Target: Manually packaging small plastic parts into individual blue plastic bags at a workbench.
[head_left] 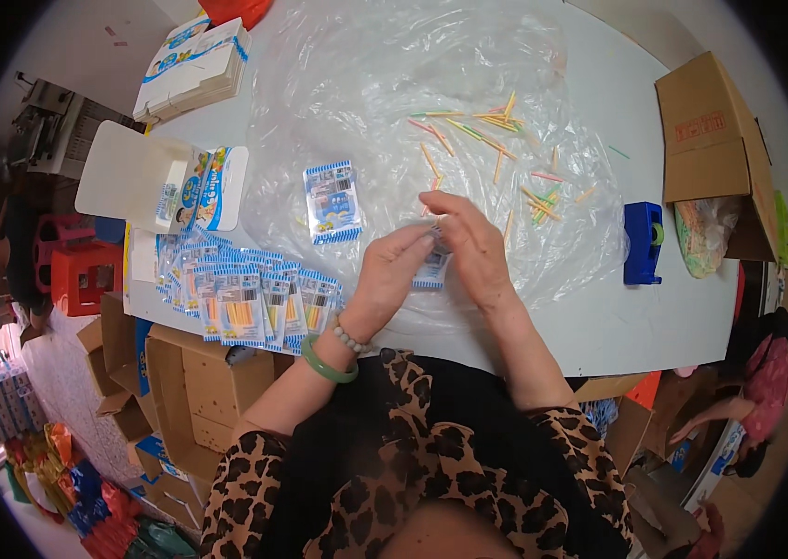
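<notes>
Your left hand (394, 272) and right hand (478, 253) grasp a small blue-and-white sachet (430, 271) between them, fingers gathered at its upper end, over the clear plastic sheet (366, 102). A matching flat packet (332, 207) lies to your left, and thin coloured sticks (496, 121) lie scattered on the sheet beyond your hands.

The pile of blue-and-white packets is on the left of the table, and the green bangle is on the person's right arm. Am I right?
Not quite: the head view shows the green bangle on the left arm. The pile of blue-and-white packets is indeed on the table's left.
</notes>
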{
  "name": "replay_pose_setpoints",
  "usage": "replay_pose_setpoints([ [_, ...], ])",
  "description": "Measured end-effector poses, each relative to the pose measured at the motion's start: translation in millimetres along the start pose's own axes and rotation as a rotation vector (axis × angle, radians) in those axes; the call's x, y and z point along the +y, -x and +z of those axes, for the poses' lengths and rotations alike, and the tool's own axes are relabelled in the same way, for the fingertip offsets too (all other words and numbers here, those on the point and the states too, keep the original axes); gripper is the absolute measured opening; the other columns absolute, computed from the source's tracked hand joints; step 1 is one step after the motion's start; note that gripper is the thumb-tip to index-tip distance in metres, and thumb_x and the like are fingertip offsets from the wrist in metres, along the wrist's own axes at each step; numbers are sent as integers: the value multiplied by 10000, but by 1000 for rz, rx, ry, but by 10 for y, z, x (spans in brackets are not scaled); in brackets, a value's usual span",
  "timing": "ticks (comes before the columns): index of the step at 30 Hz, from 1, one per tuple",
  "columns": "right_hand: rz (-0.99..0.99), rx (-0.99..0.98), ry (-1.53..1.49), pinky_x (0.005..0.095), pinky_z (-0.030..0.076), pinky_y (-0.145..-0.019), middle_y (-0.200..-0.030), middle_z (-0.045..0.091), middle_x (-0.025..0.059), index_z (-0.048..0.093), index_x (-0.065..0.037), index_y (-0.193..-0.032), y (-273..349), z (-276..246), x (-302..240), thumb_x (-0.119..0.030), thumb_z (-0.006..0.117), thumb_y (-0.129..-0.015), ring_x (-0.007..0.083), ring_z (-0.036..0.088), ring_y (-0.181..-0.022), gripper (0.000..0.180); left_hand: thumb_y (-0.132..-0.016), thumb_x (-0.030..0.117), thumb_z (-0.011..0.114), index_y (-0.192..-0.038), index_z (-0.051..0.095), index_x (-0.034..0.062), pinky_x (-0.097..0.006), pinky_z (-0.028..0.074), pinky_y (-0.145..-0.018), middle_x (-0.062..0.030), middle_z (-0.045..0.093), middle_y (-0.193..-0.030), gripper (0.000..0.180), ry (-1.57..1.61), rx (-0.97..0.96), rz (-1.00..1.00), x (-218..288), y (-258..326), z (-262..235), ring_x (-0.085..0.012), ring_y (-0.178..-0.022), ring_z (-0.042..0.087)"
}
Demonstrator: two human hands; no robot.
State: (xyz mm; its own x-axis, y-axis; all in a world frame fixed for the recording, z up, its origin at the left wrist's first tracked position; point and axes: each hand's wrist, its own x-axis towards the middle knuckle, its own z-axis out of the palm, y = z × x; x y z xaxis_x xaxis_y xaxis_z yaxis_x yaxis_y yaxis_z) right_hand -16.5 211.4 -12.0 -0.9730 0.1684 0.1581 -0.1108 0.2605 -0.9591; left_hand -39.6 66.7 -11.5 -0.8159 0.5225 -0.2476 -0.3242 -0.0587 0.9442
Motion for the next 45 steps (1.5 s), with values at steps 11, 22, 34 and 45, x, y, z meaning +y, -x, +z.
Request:
replay_pose_setpoints([
  [11,300,-166,-150,299,440,-850,-1041,621,59,580,-20,-1135,185,-228,-57,-29,594,-813,159,558,-995,323,-923,126,516,-1113,627,-10,-242,454,-856,-62,653,-1050,259,352,-99,-23,-93,-2,-202,-105,-940,590],
  [22,164,19,-61,268,444,-752,-857,633,76,645,1,-904,274,-175,15,-37,595,-782,153,583,-828,138,-857,41,597,-1216,554,-24,-249,433,-923,-78,615,-1136,368,264,-49,8,76,112,-190,-126,-1023,568],
  [34,432,-277,-423,236,457,-776,-912,623,7,627,-17,-1023,422,-44,-45,-22,647,-800,93,568,-853,225,-826,92,631,-876,650,-10,-244,413,-751,-50,564,-973,115,-126,133,393,-24,190,59,-129,-880,521],
  [45,547,-427,-525,264,468,-777,-922,663,55,639,10,-1015,484,180,98,-128,700,-800,127,598,-824,263,-785,97,648,-850,649,31,-365,473,-726,-121,596,-971,93,-934,827,559,203,955,-605,-305,-822,593],
])
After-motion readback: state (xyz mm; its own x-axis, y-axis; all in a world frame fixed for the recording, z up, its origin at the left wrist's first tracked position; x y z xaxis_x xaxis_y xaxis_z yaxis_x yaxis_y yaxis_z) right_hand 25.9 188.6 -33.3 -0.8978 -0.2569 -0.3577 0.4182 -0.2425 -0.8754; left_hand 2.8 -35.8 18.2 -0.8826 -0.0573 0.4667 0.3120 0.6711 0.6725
